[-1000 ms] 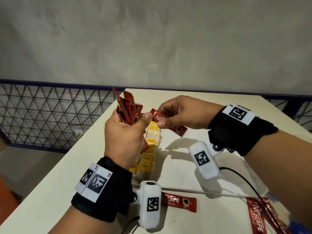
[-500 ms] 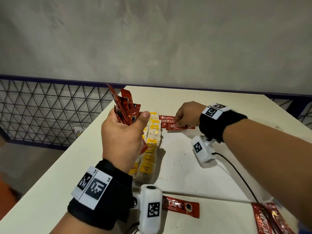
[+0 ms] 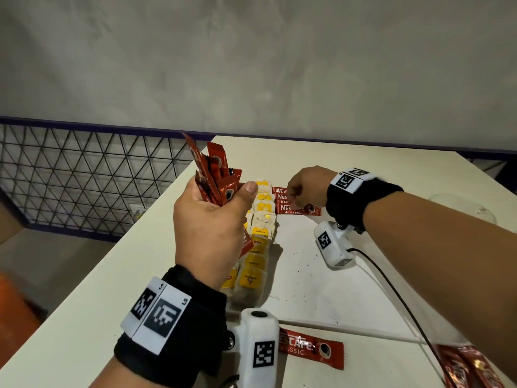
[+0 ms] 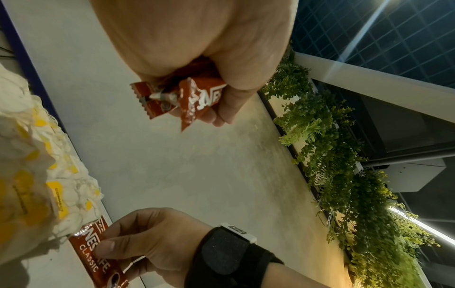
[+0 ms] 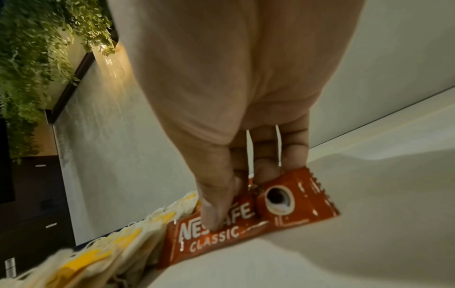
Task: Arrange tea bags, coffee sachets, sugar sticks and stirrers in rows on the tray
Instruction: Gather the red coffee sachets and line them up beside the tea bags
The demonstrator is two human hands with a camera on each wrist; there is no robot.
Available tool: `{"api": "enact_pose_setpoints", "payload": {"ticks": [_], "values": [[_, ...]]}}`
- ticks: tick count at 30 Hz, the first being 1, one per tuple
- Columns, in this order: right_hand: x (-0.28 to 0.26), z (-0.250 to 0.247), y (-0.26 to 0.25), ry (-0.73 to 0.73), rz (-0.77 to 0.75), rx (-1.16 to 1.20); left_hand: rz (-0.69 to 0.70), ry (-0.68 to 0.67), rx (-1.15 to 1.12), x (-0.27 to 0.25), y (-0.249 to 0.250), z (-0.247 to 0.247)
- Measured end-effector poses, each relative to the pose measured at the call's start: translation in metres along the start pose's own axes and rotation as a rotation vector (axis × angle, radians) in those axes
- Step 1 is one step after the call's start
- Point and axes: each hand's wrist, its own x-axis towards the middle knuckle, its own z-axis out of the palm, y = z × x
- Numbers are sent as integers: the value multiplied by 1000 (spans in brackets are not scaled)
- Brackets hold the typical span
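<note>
My left hand [image 3: 235, 200] is raised over the table and grips a bunch of red coffee sachets [image 3: 215, 175] that fan upward; their lower ends [image 4: 182, 99] stick out under the fist. A row of yellow-tagged tea bags [image 3: 261, 239] runs away from me on the white surface. At its far end, to the right, lie a few stacked coffee sachets. My right hand [image 3: 300, 198] pinches the nearest sachet [image 3: 303, 210], which lies flat. Its thumb [image 5: 216, 210] sits on top of this sachet [image 5: 246, 220], and the fingers curl at the far edge.
One loose coffee sachet [image 3: 310, 350] lies near me, and more sachets [image 3: 470, 368] lie at the bottom right. A clear glass object [image 3: 461, 205] stands at the far right. The table's left edge drops off beside a wire mesh fence [image 3: 84, 175].
My right hand took one sachet from beside the left hand, carried it away and down, and laid it against the sachets next to the tea bags. The left hand stayed raised.
</note>
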Motion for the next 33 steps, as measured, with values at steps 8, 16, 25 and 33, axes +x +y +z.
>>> {"api": "enact_pose_setpoints", "payload": {"ticks": [8, 16, 25, 33], "values": [[5, 3, 2, 20, 7, -9, 18, -19, -10, 0, 0, -1], [8, 4, 4, 78, -7, -42, -11, -79, -101, 1, 0, 0], [-67, -43, -44, 232, -255, 464, -437, -414, -532, -2, 7, 6], [-119, -38, -52, 251, -262, 654, -350, -537, -409, -10, 7, 8]]}}
